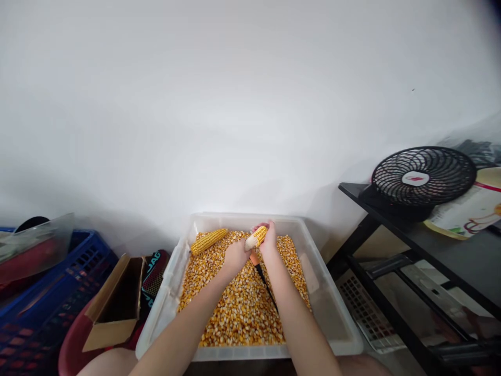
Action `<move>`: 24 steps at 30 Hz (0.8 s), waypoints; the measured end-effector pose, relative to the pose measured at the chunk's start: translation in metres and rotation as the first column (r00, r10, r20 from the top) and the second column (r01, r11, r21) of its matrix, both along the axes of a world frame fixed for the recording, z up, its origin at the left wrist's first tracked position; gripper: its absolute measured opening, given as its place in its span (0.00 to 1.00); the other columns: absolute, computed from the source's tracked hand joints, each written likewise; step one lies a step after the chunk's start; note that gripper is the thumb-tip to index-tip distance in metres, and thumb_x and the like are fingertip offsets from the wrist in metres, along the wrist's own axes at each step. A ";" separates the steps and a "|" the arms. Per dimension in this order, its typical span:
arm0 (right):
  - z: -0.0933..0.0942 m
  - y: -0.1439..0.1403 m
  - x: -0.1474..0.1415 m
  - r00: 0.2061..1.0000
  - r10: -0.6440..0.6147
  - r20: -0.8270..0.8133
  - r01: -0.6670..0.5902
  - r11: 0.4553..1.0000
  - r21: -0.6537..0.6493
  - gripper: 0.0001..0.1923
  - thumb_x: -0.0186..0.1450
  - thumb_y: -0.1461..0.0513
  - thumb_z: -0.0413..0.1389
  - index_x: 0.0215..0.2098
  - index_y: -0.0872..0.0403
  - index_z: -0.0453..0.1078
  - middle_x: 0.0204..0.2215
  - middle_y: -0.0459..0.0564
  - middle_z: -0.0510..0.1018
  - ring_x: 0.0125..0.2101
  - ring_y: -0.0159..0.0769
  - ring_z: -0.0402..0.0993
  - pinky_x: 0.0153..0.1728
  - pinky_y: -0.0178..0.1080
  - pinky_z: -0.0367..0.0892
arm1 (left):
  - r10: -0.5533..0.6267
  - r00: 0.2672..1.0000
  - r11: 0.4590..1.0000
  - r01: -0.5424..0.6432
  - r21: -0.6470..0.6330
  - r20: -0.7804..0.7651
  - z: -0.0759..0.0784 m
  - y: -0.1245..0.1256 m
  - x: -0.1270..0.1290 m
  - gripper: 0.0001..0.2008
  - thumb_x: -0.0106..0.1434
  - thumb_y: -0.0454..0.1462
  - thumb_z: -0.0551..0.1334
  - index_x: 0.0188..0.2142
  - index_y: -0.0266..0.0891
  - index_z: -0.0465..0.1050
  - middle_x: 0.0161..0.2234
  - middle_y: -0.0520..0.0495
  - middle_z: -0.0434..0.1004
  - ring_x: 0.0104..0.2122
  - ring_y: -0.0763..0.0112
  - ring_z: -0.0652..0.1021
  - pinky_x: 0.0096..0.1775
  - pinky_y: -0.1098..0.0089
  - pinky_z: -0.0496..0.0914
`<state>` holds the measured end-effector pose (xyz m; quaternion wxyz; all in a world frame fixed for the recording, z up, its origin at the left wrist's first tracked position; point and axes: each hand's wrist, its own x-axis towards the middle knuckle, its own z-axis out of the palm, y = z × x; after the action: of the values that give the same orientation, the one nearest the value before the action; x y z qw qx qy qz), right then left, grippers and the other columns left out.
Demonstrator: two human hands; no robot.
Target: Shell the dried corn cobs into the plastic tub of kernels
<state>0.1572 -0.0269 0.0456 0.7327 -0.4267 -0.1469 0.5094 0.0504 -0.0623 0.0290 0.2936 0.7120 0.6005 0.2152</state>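
A partly stripped corn cob (pixel 256 238) is held over a clear plastic bin (pixel 337 318). Yellow kernels cover its upper right part, and its lower left end is pale and bare. My right hand (pixel 269 241) is closed around the upper end. At the bare end, my left hand (pixel 236 256) is closed against the cob, its fingertips mostly hidden. Just below my hands is a tool with an orange end (pixel 254 258) and a long black part, resting over the loose corn kernels (pixel 238 300). A full corn cob (pixel 209 241) lies on the kernels at the back left.
A cardboard box (pixel 117 303), a red tub (pixel 74 334) and a blue crate (pixel 47 292) stand left of the bin. On the right, a black rack (pixel 391 224) carries a black fan (pixel 425 177). The white wall (pixel 250 115) rises behind.
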 end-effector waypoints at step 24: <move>-0.011 0.006 0.002 0.971 0.054 0.235 -0.035 0.996 -0.084 0.21 0.58 0.46 0.46 0.18 0.52 0.59 0.12 0.41 0.66 0.15 0.32 0.65 0.18 0.34 0.62 | -0.267 0.752 0.785 0.533 -0.316 0.603 0.008 0.007 -0.018 0.10 0.50 0.39 0.61 0.29 0.33 0.69 0.22 0.48 0.70 0.22 0.73 0.69 0.25 0.73 0.64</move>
<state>0.1596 -0.0208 0.0341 0.6809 -0.5098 -0.2223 0.4765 0.0326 -0.0551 0.0367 0.6499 0.6465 0.3570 0.1794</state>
